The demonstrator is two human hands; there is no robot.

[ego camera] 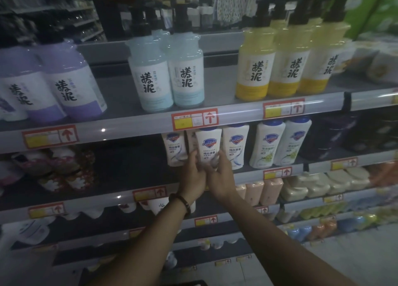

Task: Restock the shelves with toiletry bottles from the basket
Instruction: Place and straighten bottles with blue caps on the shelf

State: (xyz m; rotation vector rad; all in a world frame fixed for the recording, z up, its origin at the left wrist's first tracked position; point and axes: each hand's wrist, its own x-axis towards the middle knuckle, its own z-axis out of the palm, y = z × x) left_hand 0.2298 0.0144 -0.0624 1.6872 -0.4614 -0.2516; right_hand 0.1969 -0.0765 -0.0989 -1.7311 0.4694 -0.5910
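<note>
— Where are the hands?
— Both the left hand (192,174) and right hand (220,178) are just below the red price tag (195,118), fingers curled round a white bottle (208,148).
— Its orientation?
— Upright, long axis vertical, blue cap up, directly under that tag, between two matching bottles (235,145).

- The whole scene is dim, with a grey-blue cast.
- The yellow bottles (254,70) on the top shelf (120,96) catch the most light; the lowest shelves sink into near darkness.
- Small white glints of glare sit on the clear price rail (103,130).
- The wide lens bends the shelf edges, and the purple bottles (71,85) at the left lean outward.
- The white bottle (207,148) in the centre is fairly sharp; the soap packs (312,184) at the right are smeared and soft.
</note>
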